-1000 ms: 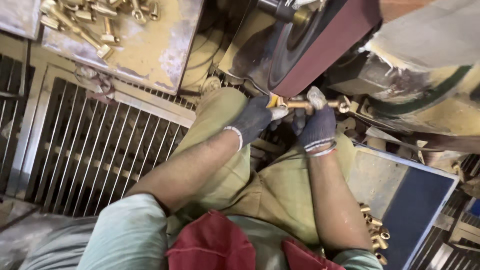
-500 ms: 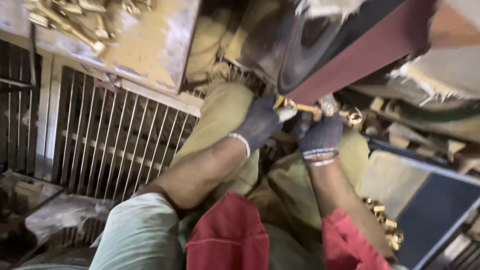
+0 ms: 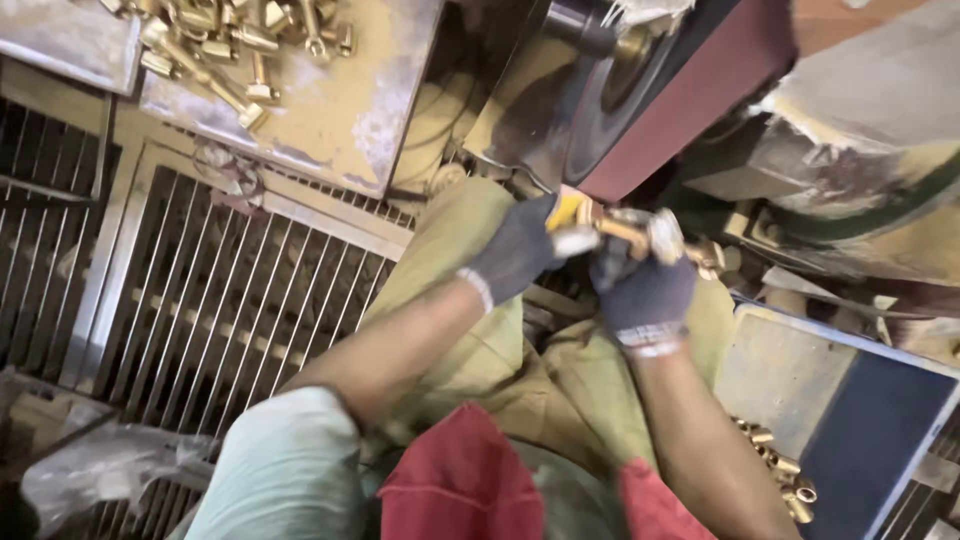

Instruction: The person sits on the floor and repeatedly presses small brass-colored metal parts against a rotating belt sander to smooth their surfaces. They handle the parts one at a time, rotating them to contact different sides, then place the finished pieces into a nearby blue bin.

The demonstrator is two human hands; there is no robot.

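Two gloved hands, the left hand (image 3: 520, 255) and the right hand (image 3: 640, 285), were clamped together on one brass fitting (image 3: 620, 232), each at one end of it. That fitting sat just below the red sanding belt (image 3: 690, 105), its left tip right at the belt's lower edge; whether it touched could not be told. Judging by this, grinding of that single piece was under way, not finished.

Nearer than the belt, to its lower right, a small heap of brass pieces (image 3: 775, 470) lay beside a dark blue tray (image 3: 870, 440); about six showed, and whether they were ground could not be told. One metal grate (image 3: 230, 300) lay left of the belt. Farther, up and left of the belt, a worn table (image 3: 350, 110) held roughly a dozen more brass parts (image 3: 230, 40), too tangled to count exactly.
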